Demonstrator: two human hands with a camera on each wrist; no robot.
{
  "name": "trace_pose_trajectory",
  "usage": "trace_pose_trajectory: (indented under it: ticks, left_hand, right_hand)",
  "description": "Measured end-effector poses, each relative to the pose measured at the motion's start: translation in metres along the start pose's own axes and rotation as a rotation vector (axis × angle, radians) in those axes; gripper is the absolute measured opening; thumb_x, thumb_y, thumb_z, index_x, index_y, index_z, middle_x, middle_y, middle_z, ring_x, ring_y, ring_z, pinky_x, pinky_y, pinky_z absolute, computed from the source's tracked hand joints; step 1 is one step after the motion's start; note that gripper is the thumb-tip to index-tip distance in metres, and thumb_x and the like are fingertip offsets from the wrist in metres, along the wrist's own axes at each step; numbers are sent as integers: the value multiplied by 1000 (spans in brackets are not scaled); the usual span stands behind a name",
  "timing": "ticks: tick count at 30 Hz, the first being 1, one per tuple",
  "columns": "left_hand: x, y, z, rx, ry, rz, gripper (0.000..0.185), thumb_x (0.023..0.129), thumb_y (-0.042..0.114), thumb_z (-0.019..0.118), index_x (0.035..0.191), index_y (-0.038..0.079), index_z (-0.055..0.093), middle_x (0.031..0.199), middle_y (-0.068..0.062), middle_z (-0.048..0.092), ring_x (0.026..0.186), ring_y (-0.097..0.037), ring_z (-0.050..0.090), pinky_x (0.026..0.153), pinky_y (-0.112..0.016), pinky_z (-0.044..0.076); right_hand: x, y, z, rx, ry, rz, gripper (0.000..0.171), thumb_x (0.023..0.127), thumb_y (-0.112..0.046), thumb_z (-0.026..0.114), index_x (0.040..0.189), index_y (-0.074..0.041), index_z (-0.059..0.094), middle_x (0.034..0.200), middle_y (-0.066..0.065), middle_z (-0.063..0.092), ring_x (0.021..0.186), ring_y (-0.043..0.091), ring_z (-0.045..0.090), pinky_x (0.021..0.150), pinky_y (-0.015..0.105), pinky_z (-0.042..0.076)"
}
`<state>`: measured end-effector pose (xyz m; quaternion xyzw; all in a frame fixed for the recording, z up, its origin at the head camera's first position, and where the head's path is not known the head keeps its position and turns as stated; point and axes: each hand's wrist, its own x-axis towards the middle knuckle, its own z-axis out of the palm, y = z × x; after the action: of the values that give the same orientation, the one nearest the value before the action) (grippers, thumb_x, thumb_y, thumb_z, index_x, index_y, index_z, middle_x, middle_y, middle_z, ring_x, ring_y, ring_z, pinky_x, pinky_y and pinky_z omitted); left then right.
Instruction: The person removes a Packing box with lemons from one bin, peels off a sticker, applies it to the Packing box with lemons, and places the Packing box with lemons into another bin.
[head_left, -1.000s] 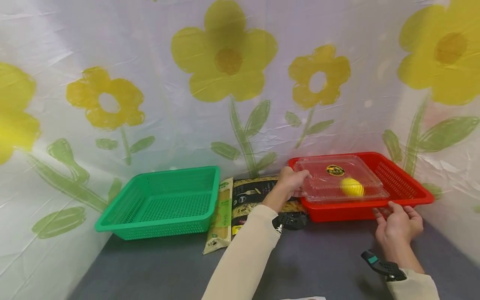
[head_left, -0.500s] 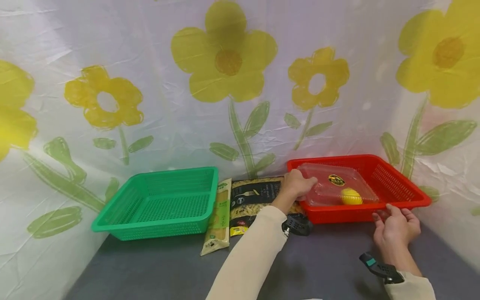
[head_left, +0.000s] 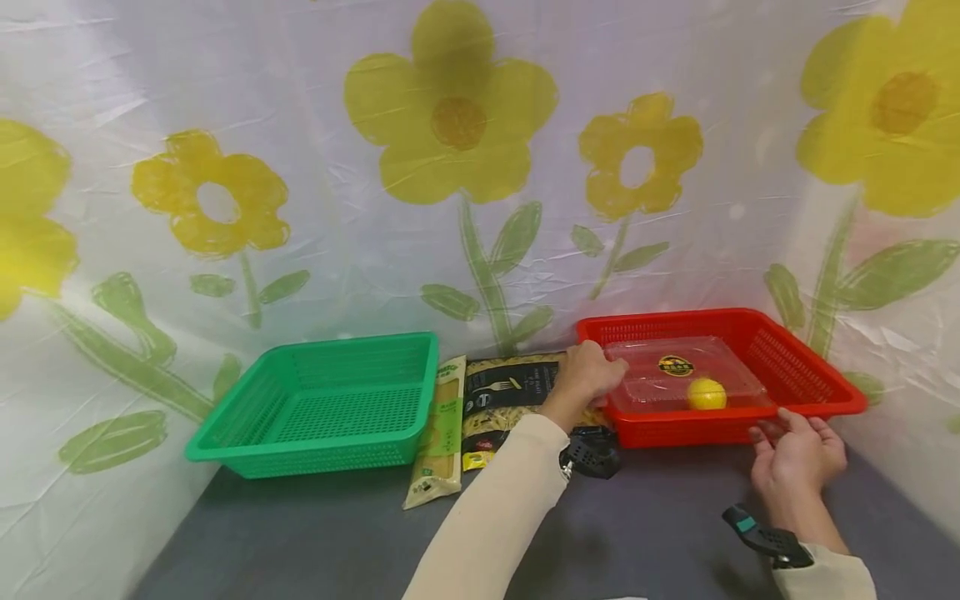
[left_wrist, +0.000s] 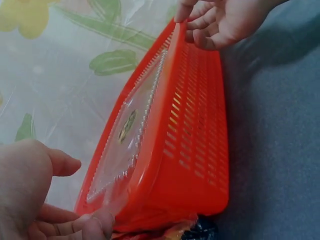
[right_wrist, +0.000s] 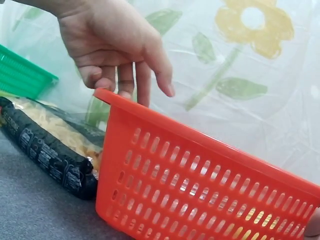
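A clear plastic clamshell box with a round black label lies low inside the red basket. A yellow ball-like fruit shows at the box's front. My left hand is at the basket's left end, its fingertips right at the rim. Its thumb stands apart from the fingers and presses on nothing. With fingers bent at the front rim near the right corner, my right hand holds the red basket.
A green basket stands on the left of the dark tabletop. Between the baskets lie a long noodle packet and a black-labelled pasta bag. A flower-printed cloth hangs behind.
The clear box has gone down from rim level into the red basket. My left hand has come away from the box edge. The right hand stays at the front rim.
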<state>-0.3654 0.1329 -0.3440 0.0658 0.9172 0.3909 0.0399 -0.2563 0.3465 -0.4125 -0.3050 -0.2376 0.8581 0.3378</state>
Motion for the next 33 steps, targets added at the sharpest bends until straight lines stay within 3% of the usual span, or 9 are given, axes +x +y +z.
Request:
trace_pose_trajectory:
  ticks: [7, 13, 17, 20, 27, 33]
  left_hand:
    - [-12, -17, -16, -113, -38, 44, 25, 94, 28, 65, 83, 6, 61, 71, -9, 63, 65, -34, 73, 64, -43, 62]
    - [-35, -34, -31, -257, -6, 85, 21, 95, 26, 63, 107, 10, 65, 76, -5, 66, 53, -26, 65, 53, -38, 59]
    - [-53, -46, -38, -352, -14, 101, 20, 94, 25, 67, 111, 14, 65, 66, -7, 66, 43, -23, 56, 46, -36, 53]
    - [-68, -58, -44, -423, -8, 120, 19, 93, 25, 68, 110, 17, 65, 66, -5, 64, 43, -22, 57, 42, -32, 49]
    - [-91, -96, -57, -613, -22, 122, 22, 94, 25, 67, 113, 13, 64, 74, -3, 64, 52, -22, 61, 46, -28, 50]
    - [-103, -120, -71, -634, 33, 118, 25, 94, 21, 64, 116, 11, 63, 76, -3, 63, 56, -19, 62, 48, -29, 49]
  right_hand:
    - [-1, 1, 1, 4, 15, 21, 34, 95, -10, 68, 111, -23, 40, 106, -1, 51, 63, 18, 59, 55, 29, 57]
    - [-2, 0, 0, 21, 9, 39, 24, 96, -13, 66, 107, -19, 45, 86, 2, 61, 52, 23, 59, 51, 31, 56]
    - [-3, 1, -1, 31, -2, 55, 9, 97, -14, 64, 102, -15, 57, 75, 5, 65, 48, 26, 59, 50, 33, 57]
    - [-4, 2, 0, 29, -10, 59, 1, 98, -14, 60, 98, -14, 61, 71, 7, 66, 48, 26, 59, 51, 34, 58]
    - [-7, 5, 0, 44, -6, 48, 6, 100, -14, 58, 96, -11, 61, 65, 8, 63, 47, 25, 56, 51, 35, 58]
    - [-9, 7, 2, 37, 9, 47, 7, 100, -14, 56, 96, -12, 61, 64, 6, 60, 46, 24, 54, 49, 34, 57]
